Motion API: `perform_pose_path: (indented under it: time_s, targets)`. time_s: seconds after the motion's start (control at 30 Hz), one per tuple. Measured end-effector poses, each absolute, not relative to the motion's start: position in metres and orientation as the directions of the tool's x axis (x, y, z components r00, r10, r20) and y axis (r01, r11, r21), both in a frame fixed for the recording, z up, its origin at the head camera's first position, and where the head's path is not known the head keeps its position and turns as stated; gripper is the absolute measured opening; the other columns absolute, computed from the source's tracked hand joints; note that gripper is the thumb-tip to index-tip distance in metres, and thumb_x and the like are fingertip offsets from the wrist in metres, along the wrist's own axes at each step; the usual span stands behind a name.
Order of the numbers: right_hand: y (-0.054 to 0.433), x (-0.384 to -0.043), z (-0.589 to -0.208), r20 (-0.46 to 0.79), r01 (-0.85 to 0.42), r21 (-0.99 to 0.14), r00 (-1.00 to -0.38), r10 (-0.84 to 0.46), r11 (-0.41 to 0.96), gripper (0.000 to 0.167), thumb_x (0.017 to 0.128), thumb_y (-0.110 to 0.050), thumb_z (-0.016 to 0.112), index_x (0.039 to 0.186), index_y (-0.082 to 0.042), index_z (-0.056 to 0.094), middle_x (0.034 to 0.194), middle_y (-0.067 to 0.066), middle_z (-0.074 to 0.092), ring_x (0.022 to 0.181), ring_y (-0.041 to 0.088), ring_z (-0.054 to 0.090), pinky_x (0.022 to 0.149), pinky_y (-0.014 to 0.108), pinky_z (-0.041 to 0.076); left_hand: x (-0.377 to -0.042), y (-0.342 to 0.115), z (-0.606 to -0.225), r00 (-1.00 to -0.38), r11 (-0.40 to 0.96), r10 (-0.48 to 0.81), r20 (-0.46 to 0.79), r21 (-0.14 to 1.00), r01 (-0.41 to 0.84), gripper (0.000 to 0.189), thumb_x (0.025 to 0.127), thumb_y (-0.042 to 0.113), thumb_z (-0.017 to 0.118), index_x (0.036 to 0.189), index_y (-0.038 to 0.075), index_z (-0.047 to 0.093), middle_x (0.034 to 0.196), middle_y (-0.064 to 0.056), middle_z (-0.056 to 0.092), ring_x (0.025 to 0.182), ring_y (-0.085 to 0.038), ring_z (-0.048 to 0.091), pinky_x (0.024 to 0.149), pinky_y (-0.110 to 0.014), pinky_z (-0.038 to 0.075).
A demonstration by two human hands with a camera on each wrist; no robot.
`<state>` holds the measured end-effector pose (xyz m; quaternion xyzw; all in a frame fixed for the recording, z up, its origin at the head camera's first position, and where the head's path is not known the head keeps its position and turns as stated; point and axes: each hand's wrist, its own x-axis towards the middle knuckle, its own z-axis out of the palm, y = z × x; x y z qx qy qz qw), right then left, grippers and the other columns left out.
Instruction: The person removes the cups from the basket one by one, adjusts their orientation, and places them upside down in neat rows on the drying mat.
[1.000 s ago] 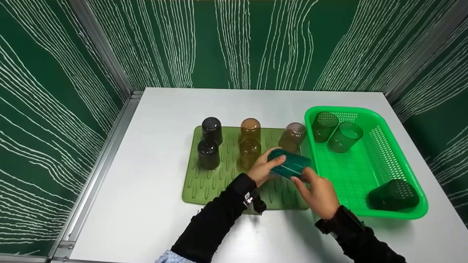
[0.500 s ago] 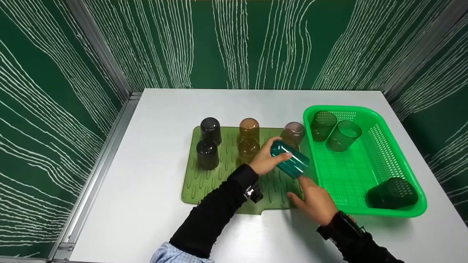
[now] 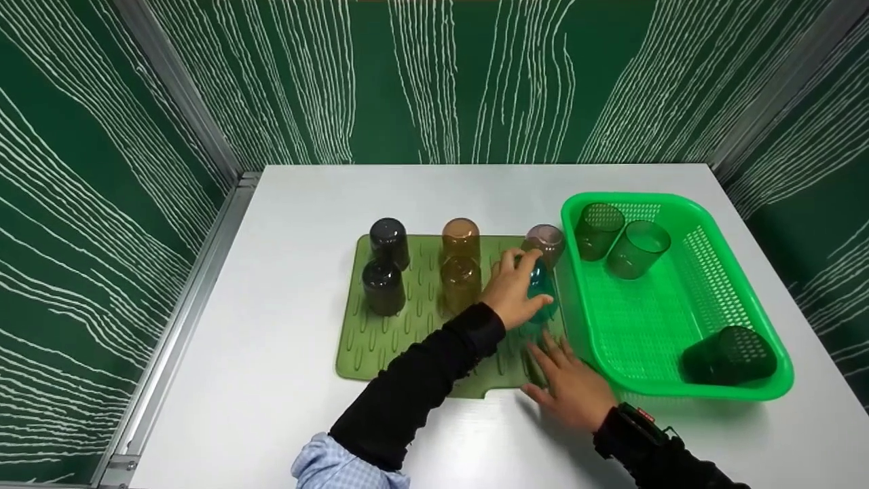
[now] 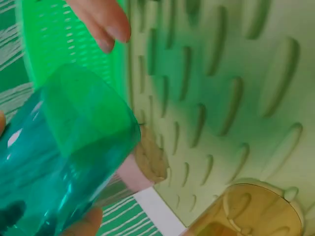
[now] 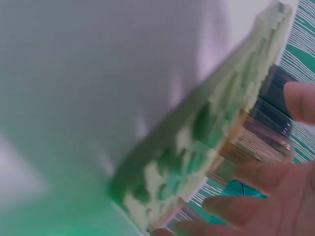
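My left hand (image 3: pixel 514 292) grips a teal glass (image 4: pixel 69 152) around its sides, over the right part of a green drying mat (image 3: pixel 421 346). In the left wrist view, one end of the glass points toward the mat's ridges. Just behind it a pinkish glass (image 3: pixel 545 239) stands upside down. My right hand (image 3: pixel 570 387) has its fingers spread and holds nothing, low by the mat's front right corner. Also upside down on the mat are two dark glasses (image 3: pixel 384 288), an orange glass (image 3: pixel 461 234) and an amber glass (image 3: pixel 461 285).
A bright green plastic basket (image 3: pixel 679 197) stands right of the mat. Inside are two greenish-looking glasses (image 3: pixel 638 250) at the back left and a dark glass (image 3: pixel 726 356) lying at the front right. Patterned green panels (image 3: pixel 299 81) surround the white table (image 3: pixel 258 326).
My left hand has turned the teal glass from lying sideways to nearly upright and lowered it toward the mat. My right hand has let go and drawn back toward the front, fingers spreading.
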<state>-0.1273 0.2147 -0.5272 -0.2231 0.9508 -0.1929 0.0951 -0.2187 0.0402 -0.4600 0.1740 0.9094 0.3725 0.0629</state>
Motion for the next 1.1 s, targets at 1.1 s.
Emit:
perform_pose_path:
  time_s: [1.1]
  targets:
    - [0.213, -0.119, -0.543, -0.213, -0.368, -0.380, -0.858, -0.467, 0.849, 0.085, 0.104, -0.048, 0.072, 0.164, 0.003, 0.042, 0.170, 0.035, 0.035, 0.155, 0.064, 0.032, 0.121, 0.073, 0.037, -0.237, 0.063, -0.504, -0.899, 0.788, 0.433, 0.058, 0.459, 0.409, 0.072, 0.108, 0.019, 0.072, 0.170, 0.024, 0.037, 0.175, -0.017, 0.027, 0.151, -0.038, 0.050, 0.102, -0.035, 0.058]
